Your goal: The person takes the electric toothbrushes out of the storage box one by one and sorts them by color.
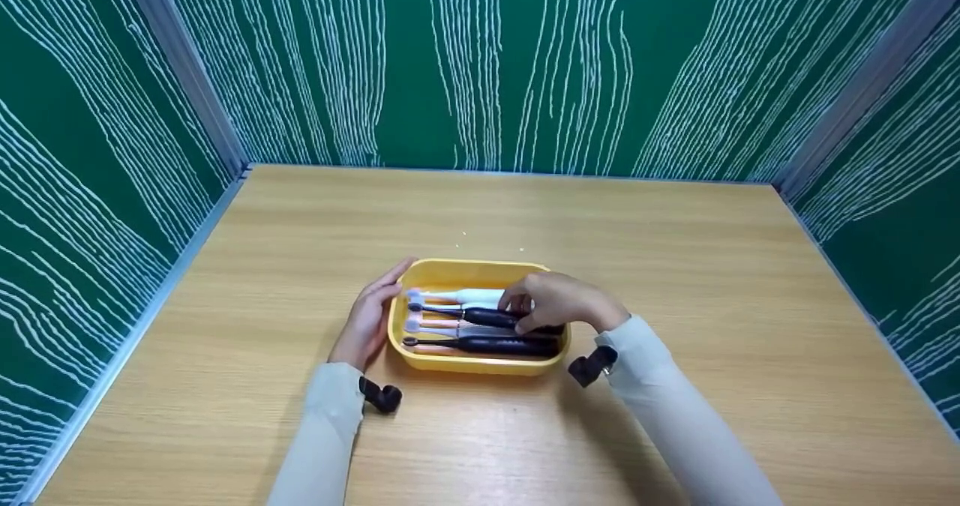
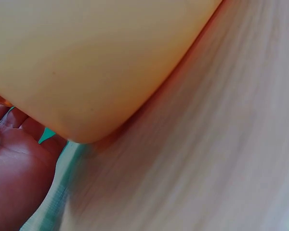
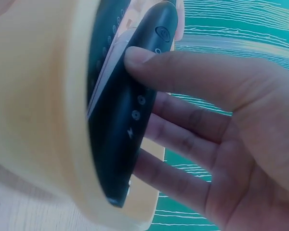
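Note:
A yellow plastic basket [image 1: 480,367] holds several electric toothbrushes in a row. My right hand [image 1: 559,300] reaches in over its right end and pinches the handle of a black electric toothbrush [image 3: 135,91], thumb on the button side and fingers behind. That brush lies across the others, its head toward the left. A second black electric toothbrush [image 1: 502,345] lies along the near wall. White electric toothbrushes [image 1: 476,296] show at the far side, partly covered by the right hand. My left hand [image 1: 367,318] rests along the basket's left end, fingers extended against the outer wall.
The basket stands on a wood-grain table [image 1: 300,229]. Green panels [image 1: 412,64] with wavy white lines wall in the back and both sides. A few tiny white specks [image 1: 463,234] lie behind the basket.

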Available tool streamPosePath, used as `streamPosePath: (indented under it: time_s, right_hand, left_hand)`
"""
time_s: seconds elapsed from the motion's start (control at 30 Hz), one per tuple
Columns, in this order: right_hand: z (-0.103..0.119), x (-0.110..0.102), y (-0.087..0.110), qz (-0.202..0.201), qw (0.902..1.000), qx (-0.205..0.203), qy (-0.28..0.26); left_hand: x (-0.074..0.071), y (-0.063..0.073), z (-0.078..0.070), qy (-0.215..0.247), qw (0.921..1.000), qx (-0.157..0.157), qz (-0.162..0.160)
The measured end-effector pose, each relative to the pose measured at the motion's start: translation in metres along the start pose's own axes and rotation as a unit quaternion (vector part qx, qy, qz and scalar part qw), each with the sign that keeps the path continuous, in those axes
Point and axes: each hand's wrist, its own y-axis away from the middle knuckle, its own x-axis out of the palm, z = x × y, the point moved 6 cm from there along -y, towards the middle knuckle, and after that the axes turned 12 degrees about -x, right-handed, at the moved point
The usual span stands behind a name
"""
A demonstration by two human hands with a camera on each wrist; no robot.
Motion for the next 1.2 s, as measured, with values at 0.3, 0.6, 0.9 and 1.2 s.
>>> streamPosePath:
  time_s: [0.3,0.6,0.9,1.2]
  right_hand:
    - [0.002,-0.008,0.004,-0.031,0.9992,-0.026,0.001]
    - [0.000,-0.014,0.007,-0.060,0.9975,-0.037,0.001]
    - [-0.005,-0.017,0.011,-0.080,0.9964,-0.012,-0.025]
    - [-0.006,-0.023,0.016,-0.102,0.9940,-0.007,-0.039]
  left_hand:
    - [0.000,0.000,0.001,-0.016,0.9999,-0.001,-0.002]
    - [0.001,0.001,-0.001,-0.009,1.0000,0.002,0.000]
    - [0.000,0.001,-0.001,-0.019,0.9998,0.000,-0.011]
    - [0.001,0.001,0.000,-0.025,0.9997,0.000,-0.006]
